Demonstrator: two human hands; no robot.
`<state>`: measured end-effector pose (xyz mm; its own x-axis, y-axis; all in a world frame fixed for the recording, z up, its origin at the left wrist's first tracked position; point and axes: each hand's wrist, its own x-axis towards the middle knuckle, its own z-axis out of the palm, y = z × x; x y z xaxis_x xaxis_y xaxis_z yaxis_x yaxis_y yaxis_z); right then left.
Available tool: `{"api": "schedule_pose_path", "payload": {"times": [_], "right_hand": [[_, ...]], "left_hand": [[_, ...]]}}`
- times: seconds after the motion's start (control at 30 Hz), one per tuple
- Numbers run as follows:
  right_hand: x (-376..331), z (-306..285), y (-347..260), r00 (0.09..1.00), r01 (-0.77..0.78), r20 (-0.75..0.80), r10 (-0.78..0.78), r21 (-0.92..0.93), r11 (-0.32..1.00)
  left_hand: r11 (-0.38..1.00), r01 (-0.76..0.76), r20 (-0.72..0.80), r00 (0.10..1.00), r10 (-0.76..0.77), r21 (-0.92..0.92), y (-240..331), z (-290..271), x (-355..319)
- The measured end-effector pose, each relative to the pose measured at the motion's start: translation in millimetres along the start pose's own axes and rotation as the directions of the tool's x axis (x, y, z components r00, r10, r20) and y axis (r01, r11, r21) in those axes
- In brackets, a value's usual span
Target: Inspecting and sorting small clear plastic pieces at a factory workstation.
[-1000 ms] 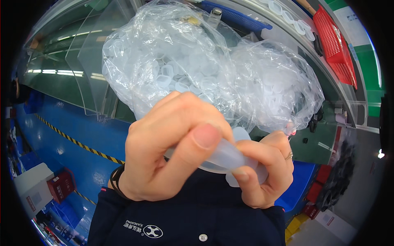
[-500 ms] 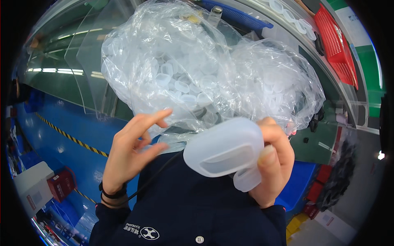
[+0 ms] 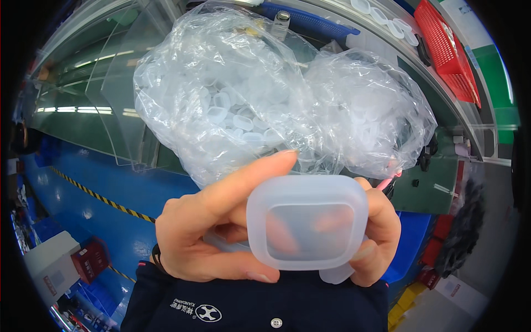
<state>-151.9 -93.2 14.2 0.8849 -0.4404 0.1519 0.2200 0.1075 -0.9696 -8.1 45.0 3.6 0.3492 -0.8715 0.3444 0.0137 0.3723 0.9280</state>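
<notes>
Okay, on my feed the big change over the last half second: the left hand [image 3: 199,232] was hanging free off to the side, and now it's back around the frosted, translucent, rounded-square plastic piece [image 3: 310,227]. The piece has swung round too, so its square face points at my camera, which I'd say makes it easier to look over. It's up in front of the dark shirt [image 3: 249,301]. The right hand [image 3: 381,232] is curled closed on its right side; the left is half open, thumb and index spread, and I can't tell how firmly it's gripping. A small pale tab [image 3: 336,274] pokes out below.

Behind that, bulging clear plastic bagging [image 3: 221,72] full of small translucent pieces [image 3: 243,123] sits on a dark green worktop [image 3: 426,193]. Red perforated plastic basket [image 3: 445,52] far right, shiny blue floor [image 3: 110,180] left.
</notes>
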Motion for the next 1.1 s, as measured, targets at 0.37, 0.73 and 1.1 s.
{"api": "schedule_pose_path", "payload": {"times": [0.37, 0.73, 1.1], "right_hand": [[3.9, 2.4, 0.1, 0.994, -0.036, -0.100, 0.036, -0.006, 0.999], [5.4, 1.5, 4.9, 0.977, -0.215, -0.022, 0.214, -0.068, 0.974], [3.7, 5.4, 2.9, 0.952, -0.266, -0.091, 0.293, 0.232, 0.936]], "left_hand": [[0.987, -0.150, 0.054, 0.988, 0.147, 0.052, -6.6, 0.5, 1.6], [0.987, -0.077, -0.329, 0.937, 0.120, 0.139, -5.8, 14.5, 5.6], [0.670, 0.625, -0.454, 0.770, -0.447, 0.401, -18.1, -31.8, -19.3]]}}
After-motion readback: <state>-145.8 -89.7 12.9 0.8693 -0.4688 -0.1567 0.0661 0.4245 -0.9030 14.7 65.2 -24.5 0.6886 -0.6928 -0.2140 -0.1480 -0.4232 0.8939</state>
